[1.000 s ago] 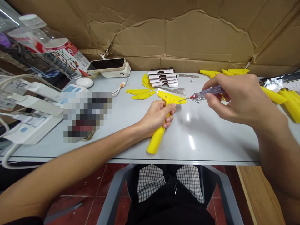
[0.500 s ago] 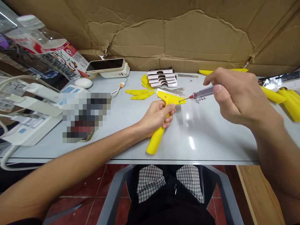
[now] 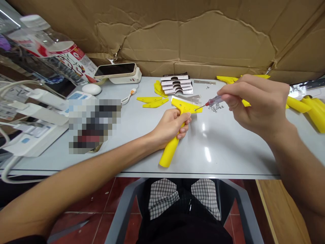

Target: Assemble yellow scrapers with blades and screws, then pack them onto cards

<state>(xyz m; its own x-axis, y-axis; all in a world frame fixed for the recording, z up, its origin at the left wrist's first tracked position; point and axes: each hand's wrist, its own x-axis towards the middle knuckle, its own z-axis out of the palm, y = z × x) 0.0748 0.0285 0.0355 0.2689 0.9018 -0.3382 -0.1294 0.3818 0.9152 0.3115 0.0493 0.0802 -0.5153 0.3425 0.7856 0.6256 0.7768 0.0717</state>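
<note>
My left hand (image 3: 175,126) is closed round the upper handle of a yellow scraper (image 3: 169,152), whose wide head points away from me and has a metal blade along its far edge. In my right hand (image 3: 259,101) is a screwdriver (image 3: 214,100) with a clear handle, fingers wrapped round it. Its tip meets the screw at the right end of the scraper head. Just beyond lie loose screws (image 3: 215,107) in a small pile. Metal blades (image 3: 194,98) rest behind the head. Yellow scraper plates (image 3: 152,100) lie to the left.
Black-and-white blade packs (image 3: 177,84) are stacked at the back. More yellow scraper parts (image 3: 315,113) lie at right. On the left are a phone (image 3: 115,70) on a white device, a mouse (image 3: 91,89), power strips with cables (image 3: 38,135) and a bottle (image 3: 68,57). Cardboard (image 3: 223,37) stands behind the table.
My right hand has shifted its hold on the screwdriver, with the fingers now bunched more tightly at the handle. The screwdriver tip stays at the screw, and my left hand keeps its grip.
</note>
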